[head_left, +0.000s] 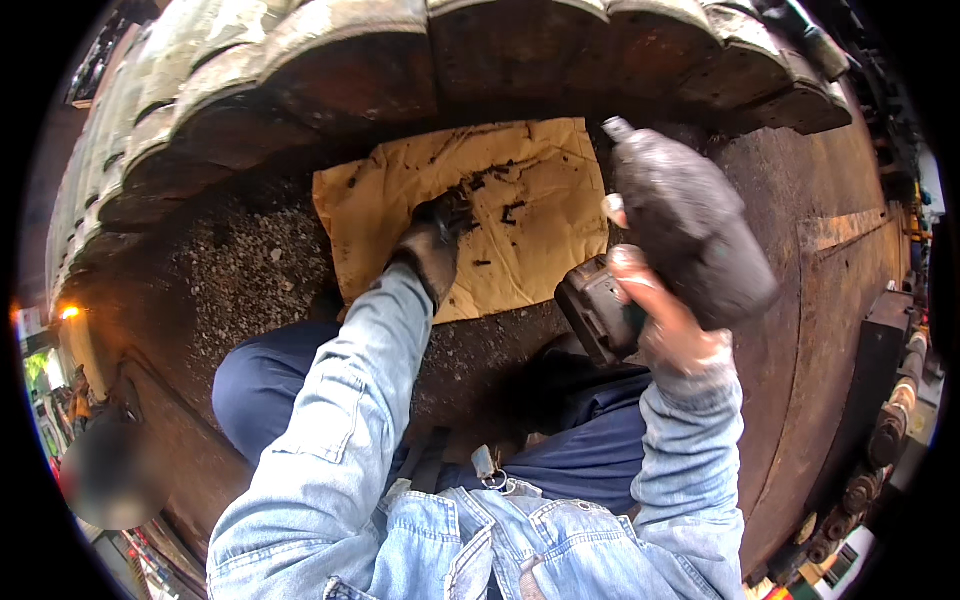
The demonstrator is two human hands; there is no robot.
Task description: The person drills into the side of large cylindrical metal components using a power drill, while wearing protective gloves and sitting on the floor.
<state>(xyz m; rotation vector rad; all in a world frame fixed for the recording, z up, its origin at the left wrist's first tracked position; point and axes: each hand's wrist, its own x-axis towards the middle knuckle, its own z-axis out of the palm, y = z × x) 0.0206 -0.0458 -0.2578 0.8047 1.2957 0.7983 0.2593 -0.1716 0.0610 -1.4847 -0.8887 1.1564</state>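
My left hand (438, 238), in a dark glove, reaches over a creased sheet of brown paper (540, 255). Its fingers are bent down among small dark bolt-like pieces (492, 172); whatever they pinch is too dark to make out. Another small dark piece (513, 212) lies to the right of those fingers. Held up at the right, a dark cordless impact wrench (690, 215) is blurred by motion. My right hand (660, 310) is closed round its handle. The tool's nose points to the upper left, and its block-shaped battery (598, 308) hangs over the paper's lower right corner.
A curved row of heavy, rusty, scalloped metal segments (510, 60) arches across the far side. Loose grit (255, 265) covers the floor left of the paper. My bent legs (270, 375) frame the near side. Pipe-like parts (885, 430) line the right edge.
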